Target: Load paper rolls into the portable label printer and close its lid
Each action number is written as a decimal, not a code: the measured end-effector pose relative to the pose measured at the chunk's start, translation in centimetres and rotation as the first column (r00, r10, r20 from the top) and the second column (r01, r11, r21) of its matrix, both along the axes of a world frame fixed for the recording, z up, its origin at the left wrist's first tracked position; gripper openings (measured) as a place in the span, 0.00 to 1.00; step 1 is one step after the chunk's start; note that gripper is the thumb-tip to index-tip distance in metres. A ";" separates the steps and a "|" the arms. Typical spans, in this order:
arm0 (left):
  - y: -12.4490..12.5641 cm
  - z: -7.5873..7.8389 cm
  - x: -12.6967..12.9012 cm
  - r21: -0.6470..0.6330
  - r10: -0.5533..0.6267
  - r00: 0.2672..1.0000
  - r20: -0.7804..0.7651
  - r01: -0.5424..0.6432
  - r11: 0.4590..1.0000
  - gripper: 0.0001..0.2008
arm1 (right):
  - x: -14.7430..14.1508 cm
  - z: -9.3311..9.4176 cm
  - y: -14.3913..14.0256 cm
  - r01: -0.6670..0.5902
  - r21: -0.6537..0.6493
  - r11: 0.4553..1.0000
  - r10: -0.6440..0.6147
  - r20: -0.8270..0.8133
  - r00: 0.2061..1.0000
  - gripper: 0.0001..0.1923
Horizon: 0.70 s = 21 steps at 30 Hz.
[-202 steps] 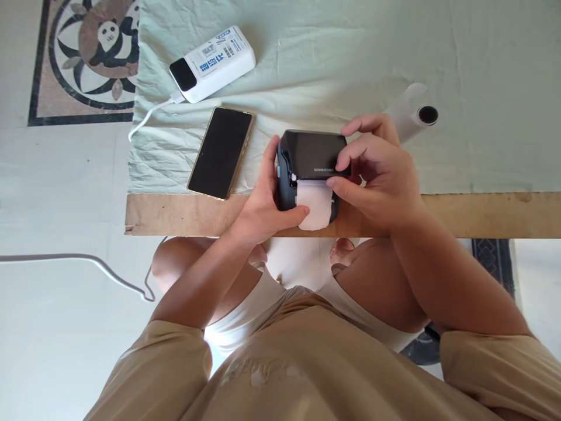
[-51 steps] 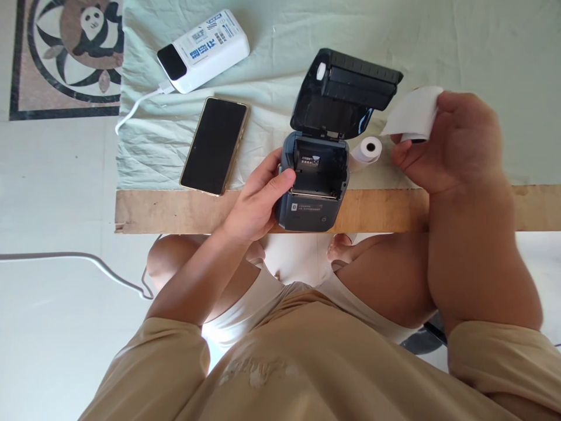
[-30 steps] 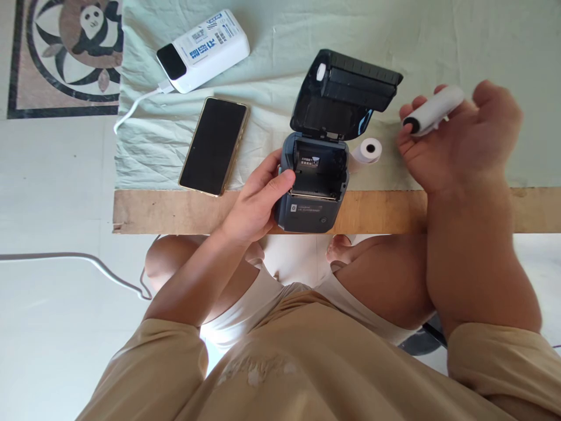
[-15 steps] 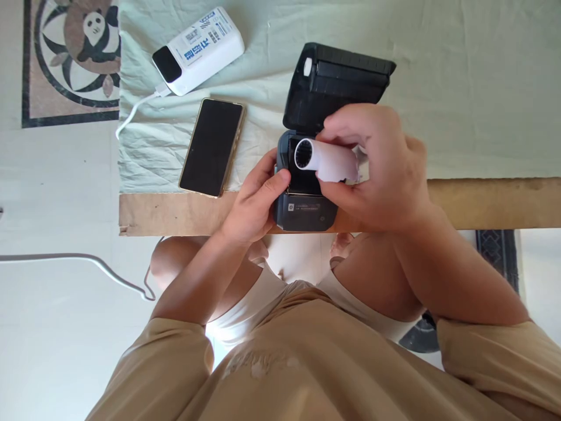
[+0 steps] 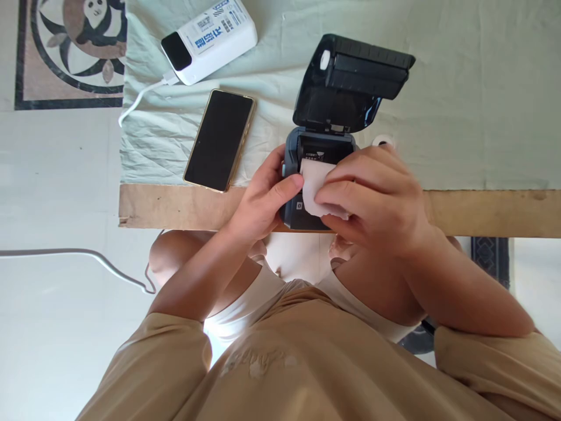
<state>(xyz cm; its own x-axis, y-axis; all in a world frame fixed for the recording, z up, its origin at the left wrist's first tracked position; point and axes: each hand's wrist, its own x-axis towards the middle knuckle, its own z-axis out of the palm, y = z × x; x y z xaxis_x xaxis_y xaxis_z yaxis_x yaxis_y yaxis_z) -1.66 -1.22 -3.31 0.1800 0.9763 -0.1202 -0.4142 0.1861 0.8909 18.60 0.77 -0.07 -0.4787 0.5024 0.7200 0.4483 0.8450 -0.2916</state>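
Observation:
A small dark label printer [image 5: 290, 140] lies at the table's front edge with its black lid [image 5: 342, 88] swung up and back. My left hand [image 5: 267, 193] is closed around the printer's left side, its thumb over the front rim. White paper [image 5: 316, 178] lies over the opening and the front of the printer, its lower end curling. My right hand [image 5: 377, 199] pinches this paper between thumb and fingers and hides its right part. Just behind the right knuckles shows a white round thing with a dark centre [image 5: 384, 141], mostly covered; I cannot tell whether it joins the paper.
Left of the printer a black-screened phone [image 5: 220, 140] lies on the pale green cloth [image 5: 473, 93]. Behind it is a white power bank [image 5: 210, 41] with a white cable [image 5: 140, 100] plugged in. The table's bare wooden edge [image 5: 188, 207] runs along the front.
My right hand has turned and come lower; the paper roll seen end-on before now shows as a flat white face over the printer's front. My left hand keeps its hold. The view has shifted slightly.

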 end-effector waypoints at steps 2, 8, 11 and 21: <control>0.0 -0.4 -0.1 0.031 0.021 0.999 -0.030 -0.020 0.999 0.28 | 0.0 0.0 -0.6 -0.025 -0.014 1.000 0.025 0.025 0.999 0.09; 0.9 -2.4 -0.7 0.097 -0.029 0.998 -0.048 0.034 0.995 0.38 | 0.4 0.1 -0.8 -0.089 -0.032 0.996 0.091 0.095 0.991 0.08; 0.8 -2.1 -0.7 0.062 -0.038 0.995 -0.090 0.043 0.997 0.39 | 0.5 0.1 -0.2 -0.162 0.007 0.987 0.162 -0.007 0.987 0.08; 0.4 -0.8 -0.8 0.069 -0.054 0.988 -0.148 0.065 0.995 0.41 | 2.3 2.2 0.9 0.054 -0.420 0.906 -0.186 -0.281 0.941 0.24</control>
